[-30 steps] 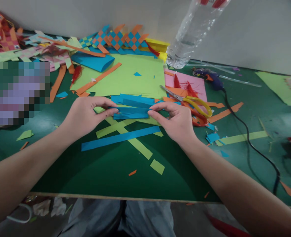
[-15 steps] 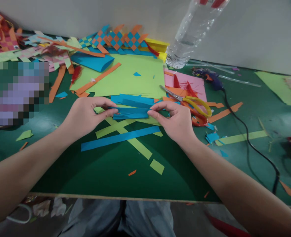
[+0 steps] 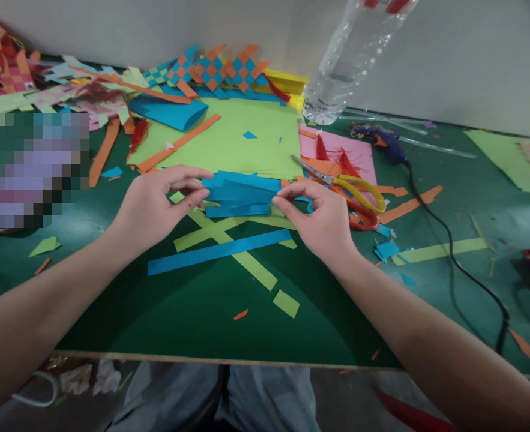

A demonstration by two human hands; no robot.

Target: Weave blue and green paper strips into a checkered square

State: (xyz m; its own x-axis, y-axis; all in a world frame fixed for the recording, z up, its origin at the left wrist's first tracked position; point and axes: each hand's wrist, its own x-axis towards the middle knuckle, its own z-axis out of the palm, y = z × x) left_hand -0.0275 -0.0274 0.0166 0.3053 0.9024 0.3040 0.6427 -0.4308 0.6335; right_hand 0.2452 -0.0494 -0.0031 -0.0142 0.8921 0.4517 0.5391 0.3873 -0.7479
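Observation:
My left hand (image 3: 168, 195) is at the left end of a small pile of blue paper strips (image 3: 240, 193), its thumb and forefinger parted. At the pile's right end, my right hand (image 3: 316, 216) pinches the end of a blue paper strip between thumb and forefinger. Closer to me, a separate blue strip (image 3: 219, 252) lies across crossed light-green strips (image 3: 255, 272). Scissors (image 3: 359, 191) with yellow and orange handles rest just beyond my right hand.
Light-green sheets (image 3: 246, 144) lie behind the pile. Woven paper fish (image 3: 213, 69) lean by the wall near a plastic bottle (image 3: 341, 66). A glue gun (image 3: 393, 150) trails its black cord (image 3: 449, 240) down the right side. The table edge (image 3: 228, 360) runs before my lap.
My left thumb and forefinger have opened and let go of the blue strip's left end, the forefinger rising slightly. My right hand stays almost in place, still pinching.

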